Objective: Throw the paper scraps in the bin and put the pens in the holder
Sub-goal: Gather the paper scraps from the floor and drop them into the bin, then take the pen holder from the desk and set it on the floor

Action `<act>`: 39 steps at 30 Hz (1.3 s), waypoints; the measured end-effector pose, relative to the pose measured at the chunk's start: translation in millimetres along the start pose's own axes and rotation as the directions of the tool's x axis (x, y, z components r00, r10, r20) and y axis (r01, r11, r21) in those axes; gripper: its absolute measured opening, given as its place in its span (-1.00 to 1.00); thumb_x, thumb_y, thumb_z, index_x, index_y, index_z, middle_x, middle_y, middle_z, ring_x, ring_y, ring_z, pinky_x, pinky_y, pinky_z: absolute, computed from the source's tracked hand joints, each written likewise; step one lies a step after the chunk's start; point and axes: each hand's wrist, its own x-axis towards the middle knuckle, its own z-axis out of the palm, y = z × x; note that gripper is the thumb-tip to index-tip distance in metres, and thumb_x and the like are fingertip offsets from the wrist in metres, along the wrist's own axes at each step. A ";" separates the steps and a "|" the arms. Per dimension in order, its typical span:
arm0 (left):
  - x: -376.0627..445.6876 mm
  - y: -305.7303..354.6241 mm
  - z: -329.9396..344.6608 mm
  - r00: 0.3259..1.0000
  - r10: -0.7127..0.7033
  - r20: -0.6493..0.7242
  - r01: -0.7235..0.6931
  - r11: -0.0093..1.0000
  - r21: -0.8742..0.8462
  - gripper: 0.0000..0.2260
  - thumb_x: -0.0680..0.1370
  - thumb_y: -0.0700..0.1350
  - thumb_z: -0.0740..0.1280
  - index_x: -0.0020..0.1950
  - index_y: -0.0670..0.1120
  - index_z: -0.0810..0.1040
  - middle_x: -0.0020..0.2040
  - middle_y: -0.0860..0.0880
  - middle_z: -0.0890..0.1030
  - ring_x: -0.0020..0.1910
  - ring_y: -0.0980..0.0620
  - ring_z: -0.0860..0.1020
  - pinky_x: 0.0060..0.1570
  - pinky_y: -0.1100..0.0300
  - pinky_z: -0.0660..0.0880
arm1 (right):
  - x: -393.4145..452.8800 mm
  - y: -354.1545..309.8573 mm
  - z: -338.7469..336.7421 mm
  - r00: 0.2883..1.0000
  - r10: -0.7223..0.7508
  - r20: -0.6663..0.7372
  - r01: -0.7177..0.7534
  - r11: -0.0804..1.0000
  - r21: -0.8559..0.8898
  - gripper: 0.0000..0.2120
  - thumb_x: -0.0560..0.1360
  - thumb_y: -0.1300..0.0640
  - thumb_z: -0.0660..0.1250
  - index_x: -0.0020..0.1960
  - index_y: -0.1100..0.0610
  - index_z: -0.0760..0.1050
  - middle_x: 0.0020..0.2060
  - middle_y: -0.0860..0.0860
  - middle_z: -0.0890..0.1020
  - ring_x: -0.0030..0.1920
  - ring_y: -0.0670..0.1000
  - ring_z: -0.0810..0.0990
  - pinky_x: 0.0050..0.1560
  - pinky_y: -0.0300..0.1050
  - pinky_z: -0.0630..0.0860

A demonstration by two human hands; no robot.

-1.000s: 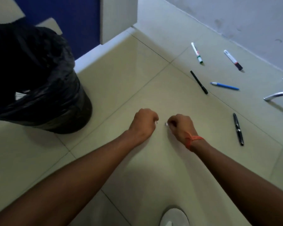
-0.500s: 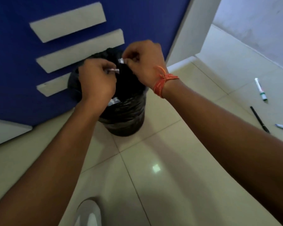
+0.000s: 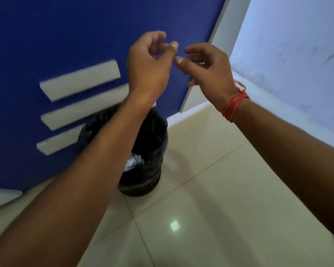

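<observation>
A round bin (image 3: 150, 170) lined with a black bag stands on the floor against a blue wall, partly hidden by my left forearm. White crumpled paper scraps (image 3: 133, 163) lie inside it. My left hand (image 3: 149, 62) and my right hand (image 3: 205, 69) are raised above the bin in front of the wall, fingertips close together. Both have loosely curled, parted fingers, and I see no paper in either. An orange thread band circles my right wrist. No pens or holder are in view.
The blue wall (image 3: 66, 35) carries three pale horizontal strips (image 3: 79, 79). A white wall (image 3: 297, 54) stands to the right. Beige floor tiles (image 3: 210, 189) spread in front of and to the right of the bin.
Both hands picked small scraps off the floor near the pens and carried them over the bin. Now the fingers have parted, the scraps are gone from them, and the hands sit higher.
</observation>
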 end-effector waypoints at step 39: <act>377.6 293.2 -188.9 0.788 -0.603 0.128 0.605 0.796 0.020 -0.50 0.47 0.10 0.46 0.35 -0.01 0.47 0.22 -0.05 0.59 0.16 -0.03 0.57 0.13 0.02 0.57 | 385.1 -369.4 79.4 0.930 0.367 -0.019 -0.272 0.654 -0.706 -0.65 0.42 0.01 0.46 0.13 0.13 0.54 0.41 0.20 0.21 0.10 0.31 0.55 0.13 -0.03 0.51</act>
